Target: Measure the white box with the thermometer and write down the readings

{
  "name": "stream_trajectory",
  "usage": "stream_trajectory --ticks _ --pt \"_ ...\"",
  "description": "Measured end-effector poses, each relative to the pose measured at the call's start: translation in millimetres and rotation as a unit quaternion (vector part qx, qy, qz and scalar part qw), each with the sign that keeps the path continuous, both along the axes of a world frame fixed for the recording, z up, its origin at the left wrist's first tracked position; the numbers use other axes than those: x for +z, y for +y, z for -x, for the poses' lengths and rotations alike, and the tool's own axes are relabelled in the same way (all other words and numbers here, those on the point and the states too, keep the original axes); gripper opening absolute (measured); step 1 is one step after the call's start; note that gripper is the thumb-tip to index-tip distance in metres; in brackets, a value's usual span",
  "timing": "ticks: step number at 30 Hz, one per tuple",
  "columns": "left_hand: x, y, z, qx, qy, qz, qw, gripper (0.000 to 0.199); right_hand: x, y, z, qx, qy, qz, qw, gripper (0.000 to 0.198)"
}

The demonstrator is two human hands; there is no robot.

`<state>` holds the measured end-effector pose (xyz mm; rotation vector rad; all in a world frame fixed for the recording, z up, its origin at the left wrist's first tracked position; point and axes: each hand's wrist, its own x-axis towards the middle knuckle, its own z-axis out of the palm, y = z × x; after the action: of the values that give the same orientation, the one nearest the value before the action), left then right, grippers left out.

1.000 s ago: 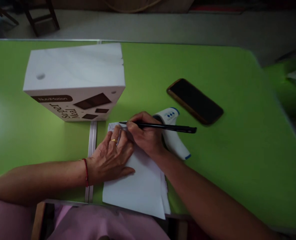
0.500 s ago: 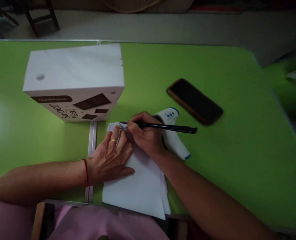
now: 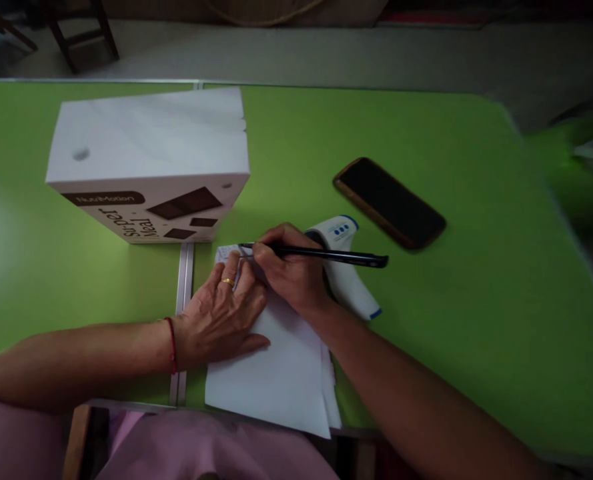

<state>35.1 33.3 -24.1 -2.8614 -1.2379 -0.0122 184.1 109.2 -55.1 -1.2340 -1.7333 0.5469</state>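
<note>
Several stacked sheets of white paper (image 3: 271, 380) lie near the table's front edge, with small handwriting at the top left corner. My left hand (image 3: 226, 307) rests flat on the paper, fingers extended just below the writing and thumb apart. In my right hand (image 3: 293, 270) is a black pen (image 3: 341, 255), pinched between thumb and fingers, its tip at the top of the sheet. The pen's back end points to the right. A white infrared thermometer (image 3: 349, 283) with blue trim lies beside my right hand, which partly covers it.
A white NutriMotion box (image 3: 151, 140) stands upright behind and left of the paper. A dark phone in a brown case (image 3: 391, 203) lies to the right. Everything sits on a green table (image 3: 476, 320) with a metal seam (image 3: 185, 280). A wooden chair (image 3: 83, 33) stands beyond.
The pen's back end and my right hand have shifted very slightly left. My left hand, the paper and the objects around have stayed in place.
</note>
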Motion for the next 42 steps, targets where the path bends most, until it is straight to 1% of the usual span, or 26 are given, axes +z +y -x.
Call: stream_trajectory --ticks 5,8,11,14,19,22,30,36,42 --pt "0.6 -0.2 0.1 0.001 0.003 -0.001 1.000 0.081 0.1 0.3 -0.2 0.013 0.009 -0.008 1.000 0.013" --pt "0.3 0.4 0.0 -0.001 -0.002 -0.016 1.000 0.080 0.1 0.2 -0.4 0.021 0.015 -0.017 1.000 0.013" --pt "-0.4 0.4 0.0 -0.001 -0.002 -0.026 1.000 0.081 -0.1 0.0 -0.3 0.009 0.008 -0.016 1.000 0.014" --pt "-1.1 -0.4 0.3 0.002 -0.002 -0.017 1.000 0.081 -0.9 -0.2 0.3 -0.001 0.004 -0.013 1.000 0.014" --pt "-0.7 -0.5 0.4 0.002 -0.011 -0.012 1.000 0.079 -3.0 0.0 0.0 -0.022 0.014 -0.034 0.999 0.013" --pt "-0.5 0.1 0.3 0.002 -0.009 -0.002 1.000 0.079 -3.5 0.5 -0.8 -0.034 0.009 -0.030 0.999 0.012" --pt "-1.9 -1.2 0.0 -0.001 -0.003 -0.021 1.000 0.081 -1.3 1.1 -0.5 0.002 0.012 -0.013 1.000 0.012" --pt "-0.6 0.2 -0.3 0.003 -0.002 0.002 1.000 0.081 -1.4 1.2 -0.9 0.012 0.007 0.001 1.000 0.012" --pt "0.7 -0.3 0.8 0.002 -0.006 -0.005 1.000 0.079 -3.6 0.8 -0.2 -0.037 0.018 -0.021 0.999 0.013"
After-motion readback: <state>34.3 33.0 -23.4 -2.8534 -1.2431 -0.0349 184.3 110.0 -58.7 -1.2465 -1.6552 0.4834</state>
